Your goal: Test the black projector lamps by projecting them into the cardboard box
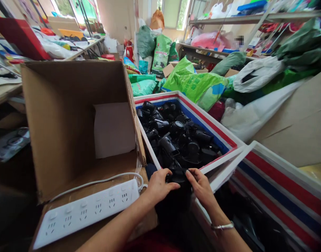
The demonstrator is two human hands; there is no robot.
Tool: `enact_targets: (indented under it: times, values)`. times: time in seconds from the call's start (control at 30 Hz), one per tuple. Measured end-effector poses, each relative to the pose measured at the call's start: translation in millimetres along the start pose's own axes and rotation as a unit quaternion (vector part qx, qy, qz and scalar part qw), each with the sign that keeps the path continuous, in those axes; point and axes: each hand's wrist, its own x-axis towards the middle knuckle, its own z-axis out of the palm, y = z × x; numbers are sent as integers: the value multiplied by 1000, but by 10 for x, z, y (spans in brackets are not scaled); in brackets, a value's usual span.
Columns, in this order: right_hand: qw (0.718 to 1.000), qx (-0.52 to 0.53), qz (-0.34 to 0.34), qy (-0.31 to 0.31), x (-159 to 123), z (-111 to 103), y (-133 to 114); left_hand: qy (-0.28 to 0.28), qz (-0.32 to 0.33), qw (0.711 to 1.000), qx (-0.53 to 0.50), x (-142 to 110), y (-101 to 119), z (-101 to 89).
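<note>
My left hand (160, 184) and my right hand (202, 183) meet in front of me at the near edge of a striped bin. Between them they grip what looks like a black hair dryer (179, 176), its lower part lost against the dark background. Fingers and thumb of each hand close on opposite sides of it. A bracelet circles my right wrist. Just beyond lies a heap of black hair dryers (169, 145) with barrels, round grilles and cords, filling the bin (211, 119) with red, white and blue walls.
A large open cardboard box (57, 133) stands at the left, with a white power strip (89, 213) in front. Another striped bin (284, 182) is at the right. Green sacks (192, 78) lie behind. A worktable (84, 47) and shelf (255, 17) flank the room.
</note>
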Motion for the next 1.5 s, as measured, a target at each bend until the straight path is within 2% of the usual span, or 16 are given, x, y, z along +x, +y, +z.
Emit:
enact_targets:
  times: [0.17,0.3,0.43,0.53,0.63,0.8,0.87,1.0,1.07,1.17,1.23,1.33,1.4,1.5]
  values:
    - [997,39,32,56,-107,108,162,-13,-27,1000,2,-73,68,100]
    - [993,41,34,105,-169,202,138,-35,-65,997,-1,-139,167,168]
    - [989,50,67,121,-176,235,116,-32,-62,997,-31,-194,186,234]
    - [991,48,71,104,-178,212,109,-23,-51,998,-31,-228,183,251]
    - [994,60,69,53,-195,173,55,-22,-47,998,-47,-263,160,210]
    - [994,71,71,-46,-250,123,-76,-32,-47,977,-207,-294,0,89]
    - [993,84,64,-54,-281,122,-111,-35,-63,967,-245,-266,-87,63]
    - [995,77,36,-55,-371,155,-175,-10,-104,965,-240,-181,-202,63]
    - [997,53,20,-46,-421,177,-193,11,-112,971,-213,-169,-194,67]
    - [999,39,5,-27,-467,184,-170,31,-88,981,-170,-194,-100,18]
    - [999,30,-2,-25,-474,163,-130,-3,-69,984,-162,-190,-23,-75]
    - [999,16,-14,-29,-477,118,-81,-106,-72,976,-177,-79,39,-260]
    - [999,17,-26,-26,-491,107,-69,-127,-92,968,-195,43,38,-333]
    - [997,-1,-72,-27,-532,125,-67,-144,-117,956,-228,186,6,-298]
